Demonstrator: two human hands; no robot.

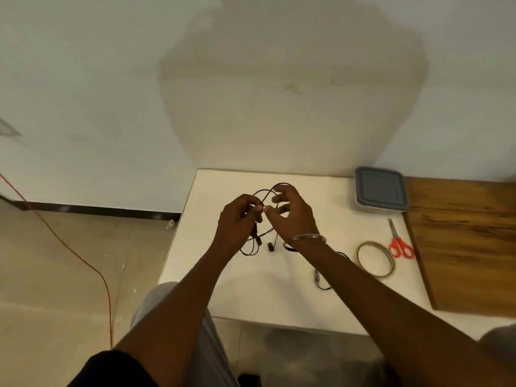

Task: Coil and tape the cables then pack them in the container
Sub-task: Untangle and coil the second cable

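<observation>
A thin black cable is held in loops above the white table. My left hand grips the gathered loops, and the ends dangle down to two small plugs near the table. My right hand pinches the cable beside the left fingertips, a loop arching over its fingers. A second black cable lies on the table, partly hidden under my right forearm. The container, clear with a grey lid on it, sits at the table's far right corner.
A roll of tape and red-handled scissors lie at the table's right side. A wooden surface adjoins on the right. An orange cord runs across the floor at left. A wall stands behind the table.
</observation>
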